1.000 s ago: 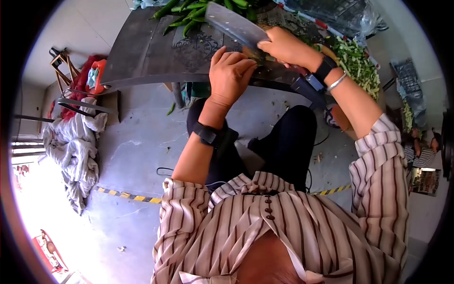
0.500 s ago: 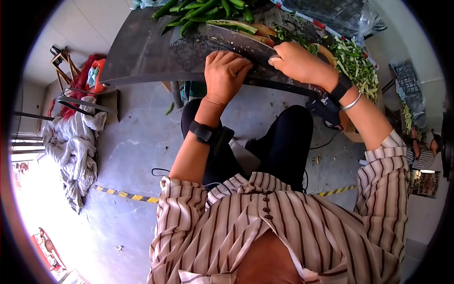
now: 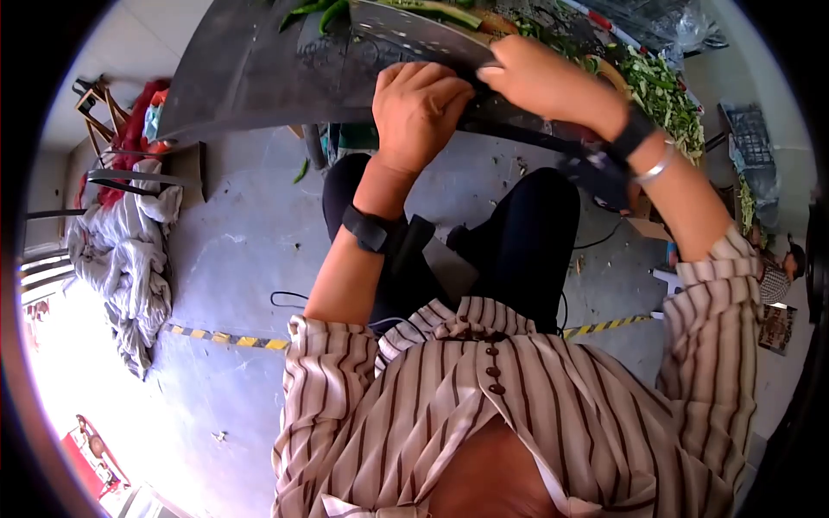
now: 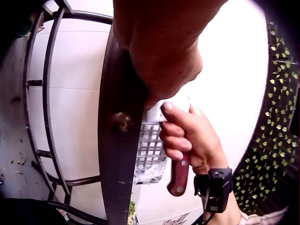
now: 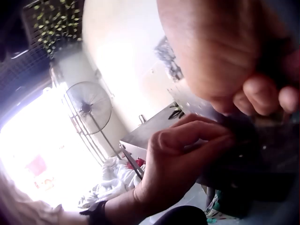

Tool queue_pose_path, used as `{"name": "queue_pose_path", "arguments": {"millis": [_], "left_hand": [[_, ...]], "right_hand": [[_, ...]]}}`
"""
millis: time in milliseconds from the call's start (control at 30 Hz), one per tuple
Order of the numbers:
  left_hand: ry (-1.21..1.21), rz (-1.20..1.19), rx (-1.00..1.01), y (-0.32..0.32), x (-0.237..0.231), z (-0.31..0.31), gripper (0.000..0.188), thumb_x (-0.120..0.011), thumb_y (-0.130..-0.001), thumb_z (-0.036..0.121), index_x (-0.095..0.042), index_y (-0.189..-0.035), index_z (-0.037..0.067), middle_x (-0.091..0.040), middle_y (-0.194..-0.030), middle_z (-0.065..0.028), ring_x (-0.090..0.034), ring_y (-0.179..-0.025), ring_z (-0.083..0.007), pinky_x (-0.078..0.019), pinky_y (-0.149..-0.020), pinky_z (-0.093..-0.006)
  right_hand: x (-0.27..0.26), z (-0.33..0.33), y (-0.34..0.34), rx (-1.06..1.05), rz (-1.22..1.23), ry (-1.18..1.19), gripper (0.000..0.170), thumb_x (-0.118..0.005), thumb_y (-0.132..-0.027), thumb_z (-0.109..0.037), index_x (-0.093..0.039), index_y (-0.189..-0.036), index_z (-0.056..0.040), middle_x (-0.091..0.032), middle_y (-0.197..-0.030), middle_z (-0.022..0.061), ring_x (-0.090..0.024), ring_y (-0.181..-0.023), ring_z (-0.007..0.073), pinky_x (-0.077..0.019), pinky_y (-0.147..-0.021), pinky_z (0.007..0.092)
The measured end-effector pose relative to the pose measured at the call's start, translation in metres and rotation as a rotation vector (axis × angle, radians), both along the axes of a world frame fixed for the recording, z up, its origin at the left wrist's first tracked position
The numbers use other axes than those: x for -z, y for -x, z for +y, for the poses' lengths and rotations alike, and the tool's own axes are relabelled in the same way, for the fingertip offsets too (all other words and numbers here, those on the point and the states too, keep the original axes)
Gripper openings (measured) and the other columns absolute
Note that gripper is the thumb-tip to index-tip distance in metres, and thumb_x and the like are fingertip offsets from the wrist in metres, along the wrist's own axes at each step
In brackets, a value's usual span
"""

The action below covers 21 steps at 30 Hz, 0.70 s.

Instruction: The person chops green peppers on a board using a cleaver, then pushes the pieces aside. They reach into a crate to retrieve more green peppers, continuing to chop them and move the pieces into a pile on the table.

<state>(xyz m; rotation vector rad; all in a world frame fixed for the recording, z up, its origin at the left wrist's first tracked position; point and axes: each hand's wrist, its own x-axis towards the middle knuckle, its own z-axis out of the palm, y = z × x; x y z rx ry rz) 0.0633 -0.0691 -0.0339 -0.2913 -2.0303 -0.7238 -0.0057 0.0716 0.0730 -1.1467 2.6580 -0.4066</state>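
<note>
Plastic film (image 3: 691,33), head view: clear and crinkled, at the top right; what it covers cannot be made out.
Cleaver (image 3: 419,34), head view: broad, flat metal blade speckled with pale bits, over the dark surface (image 3: 237,73) and just beyond the left hand (image 3: 419,112).
Right hand (image 3: 548,82), head view: gripping the cleaver at its handle end.
Left hand, head view: fingers bent down near the surface's edge; whether it holds anything cannot be told.
Green peppers (image 3: 334,14), head view: long, smooth, tapering, left of the blade.
Chopped greens (image 3: 665,99), head view: loose pale and dark green bits heaped at right.
Handle (image 4: 178,176), left wrist view: dark red with pale rivets, fingers wrapped round it.
Grid-walled crate (image 4: 151,143), left wrist view: beside the surface's edge, plastic film at its lower end; contents unclear.
Left hand, right wrist view: thumb and fingers bent toward each other, tips in shadow.
Fan (image 5: 88,107), right wrist view: round wire cage.
</note>
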Motion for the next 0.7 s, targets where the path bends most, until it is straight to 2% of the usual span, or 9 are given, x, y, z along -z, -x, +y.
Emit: {"name": "queue_pose_path", "arguments": {"millis": [67, 133, 167, 300, 467, 567, 600, 667, 700], "left_hand": [[0.015, -0.029, 0.017, -0.001, 0.001, -0.003, 0.004, -0.071, -0.071, 0.016, -0.069, -0.074, 0.017, -0.063, -0.077, 0.0053, -0.06, -0.079, -0.016, -0.0424, -0.079, -0.0305], [0.011, -0.023, 0.016, -0.001, 0.0, -0.005, 0.005, -0.072, -0.07, 0.017, -0.069, -0.074, 0.017, -0.063, -0.078, 0.0053, -0.061, -0.079, -0.016, -0.0423, -0.079, -0.0305], [0.009, -0.031, 0.017, -0.002, 0.001, -0.004, 0.005, -0.072, -0.07, 0.017, -0.069, -0.074, 0.017, -0.063, -0.078, 0.0051, -0.061, -0.08, -0.0161, -0.0422, -0.08, -0.0305], [0.005, -0.013, -0.007, -0.002, -0.003, -0.003, 0.006, -0.073, -0.069, 0.017, -0.069, -0.074, 0.017, -0.063, -0.079, 0.0046, -0.06, -0.081, -0.0175, -0.0417, -0.08, -0.0316], [0.018, 0.003, -0.017, 0.0, 0.001, -0.003, 0.007, -0.073, -0.068, 0.017, -0.069, -0.074, 0.017, -0.064, -0.078, 0.0047, -0.058, -0.08, -0.0182, -0.0414, -0.081, -0.0324], [-0.016, 0.038, 0.016, 0.001, 0.003, -0.003, 0.007, -0.073, -0.068, 0.017, -0.068, -0.073, 0.017, -0.061, -0.075, 0.0057, -0.057, -0.08, -0.0168, -0.0398, -0.083, -0.0328], [-0.008, 0.038, 0.001, 0.0, 0.002, -0.003, 0.007, -0.073, -0.068, 0.017, -0.068, -0.072, 0.017, -0.061, -0.075, 0.0057, -0.057, -0.08, -0.0166, -0.0397, -0.084, -0.0328], [0.002, 0.032, -0.011, 0.0, 0.002, -0.002, 0.007, -0.073, -0.067, 0.017, -0.068, -0.072, 0.017, -0.061, -0.075, 0.0057, -0.057, -0.08, -0.0165, -0.0397, -0.084, -0.0328], [0.002, 0.035, -0.012, 0.0, 0.002, -0.002, 0.007, -0.073, -0.067, 0.017, -0.067, -0.071, 0.017, -0.061, -0.075, 0.0056, -0.057, -0.08, -0.0165, -0.0396, -0.084, -0.0328]], "right_hand": [[-0.006, -0.015, 0.001, 0.019, -0.039, 0.101, 0.03, -0.053, -0.086, -0.02, -0.054, -0.076, 0.0089, -0.054, -0.053, 0.0161, -0.054, -0.037, 0.024, -0.0429, -0.037, 0.0359], [-0.016, -0.023, 0.001, 0.116, -0.14, 0.0, 0.031, -0.054, -0.085, -0.021, -0.054, -0.075, 0.0085, -0.054, -0.054, 0.0166, -0.054, -0.037, 0.0236, -0.0434, -0.037, 0.0353], [-0.01, -0.02, 0.004, 0.105, -0.174, 0.048, 0.031, -0.054, -0.088, -0.024, -0.048, -0.073, 0.0025, -0.048, -0.051, 0.0063, -0.047, -0.035, 0.0152, -0.0381, -0.034, 0.0297], [-0.008, -0.008, 0.005, 0.128, -0.139, 0.141, 0.032, -0.054, -0.088, -0.025, -0.047, -0.071, 0.0015, -0.047, -0.05, 0.005, -0.047, -0.035, 0.015, -0.0376, -0.034, 0.0296], [-0.015, 0.01, -0.008, 0.136, -0.145, 0.116, 0.034, -0.054, -0.088, -0.026, -0.049, -0.069, 0.0012, -0.047, -0.05, 0.0049, -0.044, -0.036, 0.0144, -0.0358, -0.037, 0.0293], [-0.014, 0.017, -0.014, 0.057, -0.04, 0.083, 0.035, -0.056, -0.086, -0.024, -0.049, -0.071, 0.0063, -0.047, -0.052, 0.0126, -0.049, -0.047, 0.021, -0.0403, -0.048, 0.0378], [-0.013, 0.018, -0.013, 0.061, -0.04, 0.082, 0.035, -0.056, -0.086, -0.024, -0.049, -0.071, 0.0063, -0.047, -0.052, 0.0126, -0.049, -0.047, 0.021, -0.0403, -0.048, 0.0378], [-0.01, 0.02, -0.012, -0.037, 0.056, 0.047, 0.035, -0.057, -0.085, -0.024, -0.05, -0.073, 0.008, -0.05, -0.058, 0.0199, -0.053, -0.055, 0.0286, -0.043, -0.057, 0.0401], [-0.01, 0.019, -0.012, -0.034, 0.052, 0.047, 0.035, -0.057, -0.085, -0.024, -0.05, -0.073, 0.008, -0.05, -0.058, 0.0199, -0.053, -0.055, 0.0286, -0.043, -0.057, 0.0401]]}}
